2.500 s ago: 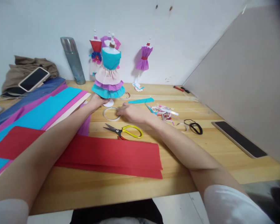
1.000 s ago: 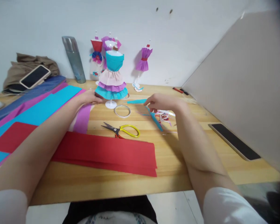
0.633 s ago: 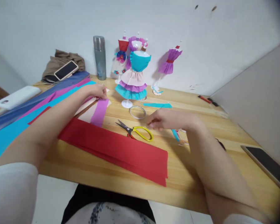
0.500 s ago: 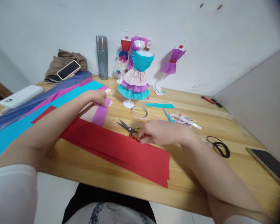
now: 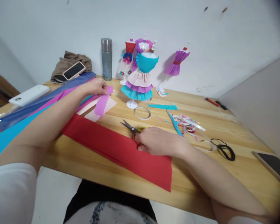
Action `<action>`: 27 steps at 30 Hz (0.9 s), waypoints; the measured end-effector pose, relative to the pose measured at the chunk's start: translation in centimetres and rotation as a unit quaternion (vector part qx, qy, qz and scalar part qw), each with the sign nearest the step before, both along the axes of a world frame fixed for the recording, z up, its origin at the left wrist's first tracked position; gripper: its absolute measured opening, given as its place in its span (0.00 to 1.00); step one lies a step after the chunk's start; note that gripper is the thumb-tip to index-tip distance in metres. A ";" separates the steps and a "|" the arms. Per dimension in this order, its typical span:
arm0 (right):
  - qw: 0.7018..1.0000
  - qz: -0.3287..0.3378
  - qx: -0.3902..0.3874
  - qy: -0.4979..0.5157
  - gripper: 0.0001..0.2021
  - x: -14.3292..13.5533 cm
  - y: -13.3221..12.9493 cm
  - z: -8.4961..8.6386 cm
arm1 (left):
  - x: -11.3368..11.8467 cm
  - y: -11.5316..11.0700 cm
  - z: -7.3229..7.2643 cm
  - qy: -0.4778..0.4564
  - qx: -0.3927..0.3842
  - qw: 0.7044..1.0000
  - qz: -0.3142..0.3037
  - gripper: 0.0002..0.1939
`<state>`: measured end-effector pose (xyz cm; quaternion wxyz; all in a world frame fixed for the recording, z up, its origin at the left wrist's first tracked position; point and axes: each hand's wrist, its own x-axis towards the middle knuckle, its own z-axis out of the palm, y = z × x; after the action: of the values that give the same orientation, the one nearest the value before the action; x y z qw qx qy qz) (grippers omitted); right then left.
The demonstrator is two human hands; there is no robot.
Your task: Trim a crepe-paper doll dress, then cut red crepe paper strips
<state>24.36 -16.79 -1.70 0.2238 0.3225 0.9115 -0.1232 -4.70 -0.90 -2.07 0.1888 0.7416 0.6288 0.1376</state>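
Observation:
My left hand (image 5: 98, 86) reaches over the paper pile at the left, its fingers pinched at the upper end of a purple crepe paper strip (image 5: 102, 105). Pale pink paper (image 5: 109, 109) and a brown edge lie beneath that strip. My right hand (image 5: 151, 140) is closed over the handles of a pair of scissors (image 5: 133, 128), hiding much of them. The blades point left, slightly apart, above the red paper (image 5: 121, 149), a long folded piece across the table front. Blue paper (image 5: 4, 137) stretches under my left forearm.
Doll stands in paper dresses, including a teal-and-pink dress (image 5: 140, 77), stand by the wall near a thermos (image 5: 106, 59). A tape roll (image 5: 142, 113), paper scraps (image 5: 189, 123), a black hair tie (image 5: 226, 151) and a phone (image 5: 274, 166) lie on the table.
My left hand has moved away from me, drawing the purple strip up and askew over the pink paper. My right hand has shifted slightly nearer while the scissors look unmoved.

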 end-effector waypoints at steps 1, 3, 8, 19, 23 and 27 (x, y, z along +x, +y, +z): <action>1.000 0.002 0.006 -0.003 0.09 -0.1 -0.1 0.0 | 0.0 -0.2 -0.1 -0.012 -0.021 1.000 -0.002 0.15; 1.000 0.004 0.022 -0.014 0.10 -0.3 -0.4 0.0 | 0.0 -0.7 -0.4 -0.027 -0.066 0.997 -0.006 0.15; 0.997 0.010 0.075 0.022 0.16 -1.4 -1.4 -0.6 | 0.3 -1.5 -1.5 -0.036 -0.072 0.997 0.007 0.16; 0.993 0.085 0.080 0.033 0.11 -1.8 -2.3 -1.4 | 2.3 -3.2 -3.2 0.095 -0.066 0.993 -0.037 0.23; 0.991 0.108 0.078 0.024 0.11 -1.7 -2.6 -1.2 | 2.8 -3.4 -3.1 0.166 -0.070 0.981 -0.074 0.10; 0.991 0.117 0.069 0.012 0.12 -1.6 -2.5 -1.0 | 2.9 -3.8 -2.1 0.199 -0.056 0.978 -0.034 0.09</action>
<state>22.76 -19.29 -2.67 0.2031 0.2272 0.9517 -0.0367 -1.80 -4.69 -4.14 0.1060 0.7631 0.6352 -0.0547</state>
